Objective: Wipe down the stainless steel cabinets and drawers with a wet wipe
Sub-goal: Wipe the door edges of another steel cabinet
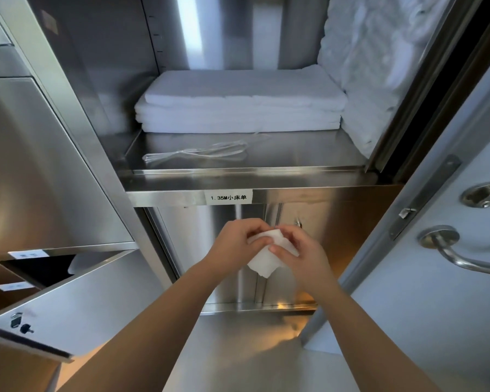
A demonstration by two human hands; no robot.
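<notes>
Both hands meet just below the labelled shelf edge, in front of the closed lower cabinet doors. The left hand pinches the white wet wipe at its upper corner, fingers clamped on it; the right hand grips the wipe's other side, fingertips pressed on the cloth. Above the shelf edge lies a stack of folded white sheets, with a clear plastic strip just before it. Right of the shelf edge, a door lever handle shows.
</notes>
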